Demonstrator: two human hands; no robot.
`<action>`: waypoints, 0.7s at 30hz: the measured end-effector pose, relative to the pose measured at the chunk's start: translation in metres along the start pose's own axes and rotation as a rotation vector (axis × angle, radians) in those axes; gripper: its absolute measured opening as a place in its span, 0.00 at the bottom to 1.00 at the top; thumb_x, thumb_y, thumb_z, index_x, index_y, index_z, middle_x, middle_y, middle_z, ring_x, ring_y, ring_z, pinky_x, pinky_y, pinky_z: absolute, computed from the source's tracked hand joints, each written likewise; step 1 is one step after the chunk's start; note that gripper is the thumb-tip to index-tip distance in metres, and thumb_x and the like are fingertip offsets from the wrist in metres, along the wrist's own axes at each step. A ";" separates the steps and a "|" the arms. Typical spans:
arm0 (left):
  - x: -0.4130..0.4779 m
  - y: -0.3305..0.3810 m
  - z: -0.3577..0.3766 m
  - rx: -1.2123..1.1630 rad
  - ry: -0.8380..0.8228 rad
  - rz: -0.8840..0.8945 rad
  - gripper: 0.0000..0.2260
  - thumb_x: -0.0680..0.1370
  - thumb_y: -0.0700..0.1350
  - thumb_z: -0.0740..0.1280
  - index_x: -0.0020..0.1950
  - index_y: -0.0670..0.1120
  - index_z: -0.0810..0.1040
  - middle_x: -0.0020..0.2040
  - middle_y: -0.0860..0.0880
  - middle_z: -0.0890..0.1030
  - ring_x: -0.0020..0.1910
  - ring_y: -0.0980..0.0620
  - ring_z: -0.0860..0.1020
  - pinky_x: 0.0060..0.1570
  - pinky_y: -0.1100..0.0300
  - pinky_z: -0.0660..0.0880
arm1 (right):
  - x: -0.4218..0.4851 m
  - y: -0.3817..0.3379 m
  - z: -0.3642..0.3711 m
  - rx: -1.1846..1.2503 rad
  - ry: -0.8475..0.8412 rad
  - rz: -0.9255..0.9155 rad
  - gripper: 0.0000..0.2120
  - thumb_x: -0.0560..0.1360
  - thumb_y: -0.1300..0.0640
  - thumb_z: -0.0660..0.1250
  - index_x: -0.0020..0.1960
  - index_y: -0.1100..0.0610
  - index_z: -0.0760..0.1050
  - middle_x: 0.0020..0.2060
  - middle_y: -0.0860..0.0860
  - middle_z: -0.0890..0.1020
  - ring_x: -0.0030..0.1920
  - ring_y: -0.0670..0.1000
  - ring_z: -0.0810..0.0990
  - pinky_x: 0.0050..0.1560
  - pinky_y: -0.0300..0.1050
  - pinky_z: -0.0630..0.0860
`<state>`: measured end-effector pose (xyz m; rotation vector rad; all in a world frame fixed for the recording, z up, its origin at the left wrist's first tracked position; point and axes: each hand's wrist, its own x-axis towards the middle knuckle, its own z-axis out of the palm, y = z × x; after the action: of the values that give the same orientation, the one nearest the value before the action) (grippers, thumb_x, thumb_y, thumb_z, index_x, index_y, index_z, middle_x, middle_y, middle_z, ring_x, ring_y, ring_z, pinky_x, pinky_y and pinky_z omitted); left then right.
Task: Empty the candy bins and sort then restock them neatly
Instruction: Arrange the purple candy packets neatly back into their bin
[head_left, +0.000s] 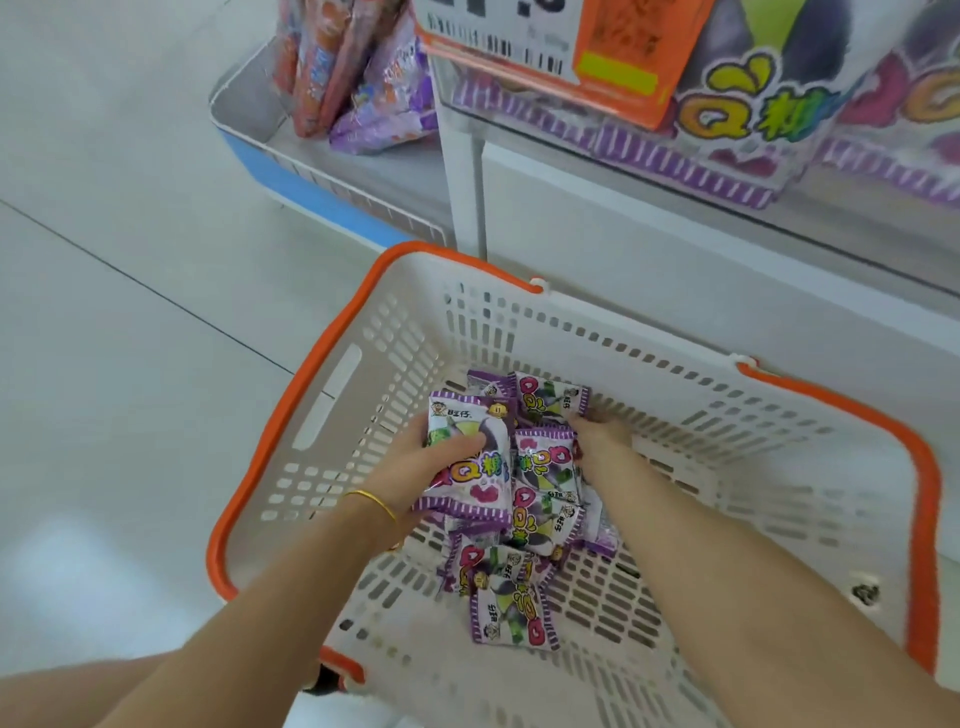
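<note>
A white shopping basket (779, 431) with an orange rim sits on the floor and holds several purple candy packets (514, 608). My left hand (415, 467), with a gold bracelet on the wrist, grips a small stack of purple packets (467, 452), thumb across the top one. My right hand (597, 436) reaches into the pile and pinches another purple packet (550, 397) at the far side of the heap.
A white display stand (675, 244) rises behind the basket, with a clear bin of large purple candy bags (753, 119) and an orange price tag (524, 47). To the left, a blue-edged low shelf (311, 192) carries orange and purple bags. Pale floor tiles lie on the left.
</note>
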<state>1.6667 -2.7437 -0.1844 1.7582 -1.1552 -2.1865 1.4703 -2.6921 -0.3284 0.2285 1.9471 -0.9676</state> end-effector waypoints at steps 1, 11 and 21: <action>0.001 0.000 0.000 0.003 -0.010 -0.002 0.18 0.72 0.44 0.74 0.59 0.52 0.73 0.51 0.45 0.84 0.51 0.42 0.82 0.57 0.41 0.75 | -0.009 -0.001 -0.004 -0.115 0.016 -0.090 0.15 0.74 0.59 0.71 0.59 0.62 0.75 0.52 0.56 0.81 0.49 0.55 0.80 0.53 0.48 0.77; 0.001 -0.003 0.006 0.067 0.124 0.115 0.24 0.75 0.53 0.69 0.68 0.50 0.66 0.59 0.48 0.78 0.56 0.48 0.77 0.51 0.52 0.72 | -0.108 -0.042 -0.077 -0.244 -0.129 -0.847 0.09 0.78 0.63 0.63 0.46 0.50 0.74 0.38 0.45 0.77 0.34 0.39 0.74 0.38 0.30 0.71; 0.006 -0.010 0.031 0.162 0.080 0.204 0.42 0.59 0.77 0.61 0.64 0.52 0.69 0.59 0.46 0.79 0.57 0.43 0.79 0.59 0.40 0.73 | -0.142 -0.044 -0.039 -0.383 -0.247 -0.997 0.08 0.78 0.61 0.63 0.40 0.60 0.76 0.32 0.47 0.75 0.34 0.41 0.72 0.40 0.28 0.66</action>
<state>1.6410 -2.7249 -0.1942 1.6833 -1.4570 -1.9386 1.5018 -2.6634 -0.1807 -1.1204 1.9399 -1.1065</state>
